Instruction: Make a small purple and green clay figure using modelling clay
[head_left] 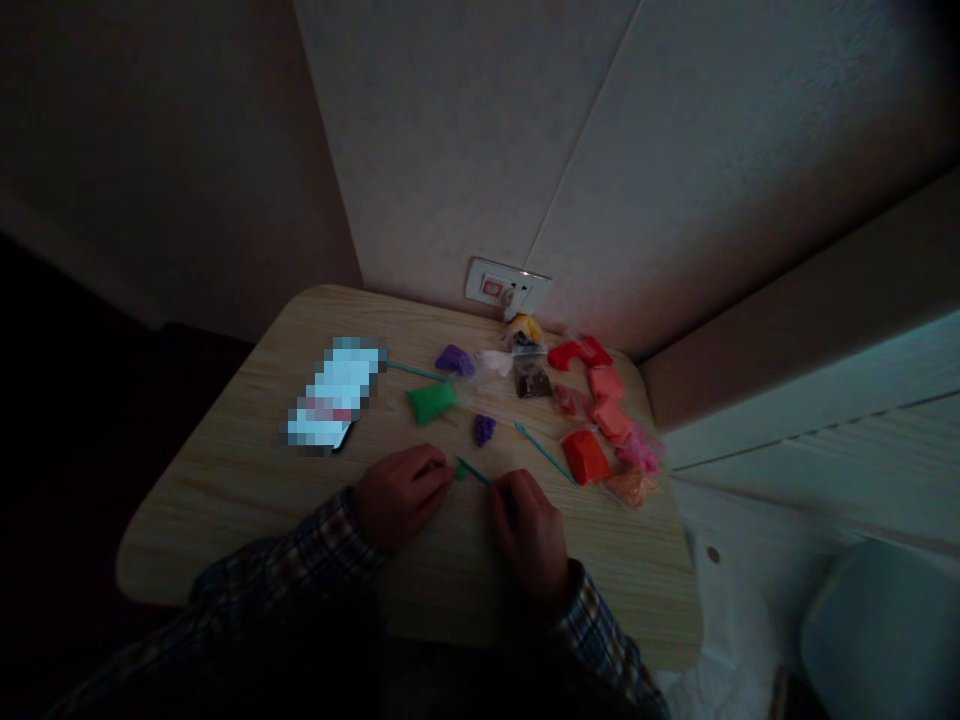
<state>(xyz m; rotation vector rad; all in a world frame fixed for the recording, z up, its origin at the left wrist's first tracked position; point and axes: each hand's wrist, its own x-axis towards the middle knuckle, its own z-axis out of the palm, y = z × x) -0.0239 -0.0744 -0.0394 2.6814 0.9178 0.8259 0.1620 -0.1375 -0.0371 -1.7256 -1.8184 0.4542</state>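
Observation:
My right hand [529, 530] is closed around a thin teal modelling tool [475, 471], its tip pointing left. That tip reaches a small green piece of modelling clay [460, 471] just above the tabletop. My left hand [403, 495] has its fingers closed, and the fingertips pinch the left side of the green piece. Behind the hands lies a purple cluster of small clay balls [484, 429]. Further back is a larger packet of green clay [432, 402]. A second teal tool [546, 453] lies to the right of the cluster.
On the wooden table [247, 500] a lit phone [334, 395] lies at left. Another teal stick [414, 371] rests beside it. Purple clay [454, 359], brown clay [532, 378] and red clay [586, 457] sit among several bags. A wall socket [508, 285] is behind.

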